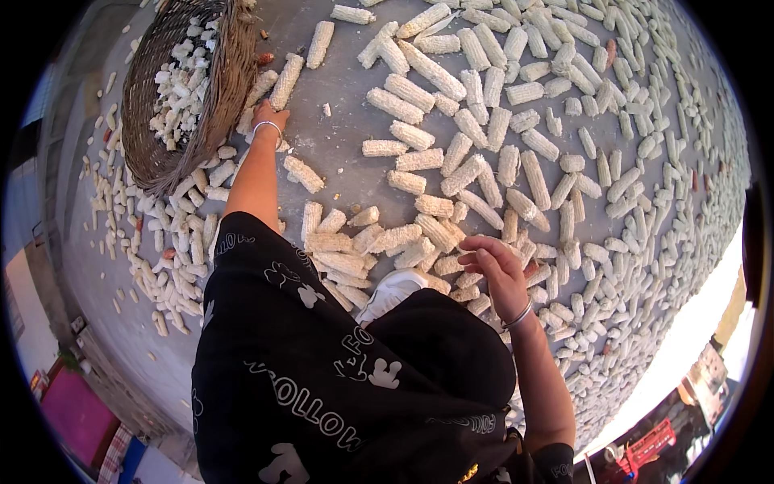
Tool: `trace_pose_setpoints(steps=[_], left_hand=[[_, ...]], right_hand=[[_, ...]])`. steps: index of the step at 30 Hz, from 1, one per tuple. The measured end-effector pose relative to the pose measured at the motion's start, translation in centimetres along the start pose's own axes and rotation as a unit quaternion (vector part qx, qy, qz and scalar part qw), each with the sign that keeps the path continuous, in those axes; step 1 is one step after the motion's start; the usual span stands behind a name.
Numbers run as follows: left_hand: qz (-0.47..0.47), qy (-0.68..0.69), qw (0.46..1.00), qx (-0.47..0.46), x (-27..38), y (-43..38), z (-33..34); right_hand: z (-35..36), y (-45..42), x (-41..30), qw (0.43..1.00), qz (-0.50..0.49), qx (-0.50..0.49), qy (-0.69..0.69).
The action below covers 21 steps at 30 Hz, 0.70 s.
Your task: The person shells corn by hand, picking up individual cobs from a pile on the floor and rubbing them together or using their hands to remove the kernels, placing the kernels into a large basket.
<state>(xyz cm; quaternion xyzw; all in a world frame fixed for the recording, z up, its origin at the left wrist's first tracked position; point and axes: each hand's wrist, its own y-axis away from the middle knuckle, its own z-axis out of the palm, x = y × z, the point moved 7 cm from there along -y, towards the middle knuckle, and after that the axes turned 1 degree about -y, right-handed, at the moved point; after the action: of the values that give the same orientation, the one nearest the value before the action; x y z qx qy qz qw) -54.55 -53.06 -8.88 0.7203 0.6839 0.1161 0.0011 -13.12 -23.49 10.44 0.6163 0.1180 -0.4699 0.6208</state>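
Observation:
Bare, pale corn cobs [419, 159] lie scattered over the grey concrete floor. My left hand [270, 115] reaches out beside a wicker basket [236, 72], its fingers at the lower end of a long corn cob [287, 81]; whether they grip it cannot be told. Small broken cob pieces [184, 81] lie inside the basket, which is tilted with its opening to the left. Over the cobs near my white shoe [393, 293] is my right hand [491, 266], fingers partly spread and nothing in them. Each wrist has a silver bangle.
Dense cobs [671, 242] cover the floor at the right, and a looser group [175, 242] lies below the basket. A few reddish cobs [611, 53] are among them. A red metal frame [650, 448] stands at the lower right, and a low wall [121, 378] runs at the lower left.

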Motion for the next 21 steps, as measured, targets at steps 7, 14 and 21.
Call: trace_pose_setpoints(steps=[7,14,21], left_hand=[[0.012,-0.046,0.999,-0.001,-0.7,1.6,0.9],[-0.017,0.434,0.896,-0.092,6.0,6.0,0.2],[0.077,-0.012,0.997,0.000,12.0,5.5,1.4]], right_hand=[[0.9,-0.3,-0.1,1.000,-0.006,-0.022,-0.013],[0.5,0.0,0.7,1.000,0.001,-0.011,-0.021],[2.0,0.8,0.1,0.999,-0.011,-0.026,-0.024]])
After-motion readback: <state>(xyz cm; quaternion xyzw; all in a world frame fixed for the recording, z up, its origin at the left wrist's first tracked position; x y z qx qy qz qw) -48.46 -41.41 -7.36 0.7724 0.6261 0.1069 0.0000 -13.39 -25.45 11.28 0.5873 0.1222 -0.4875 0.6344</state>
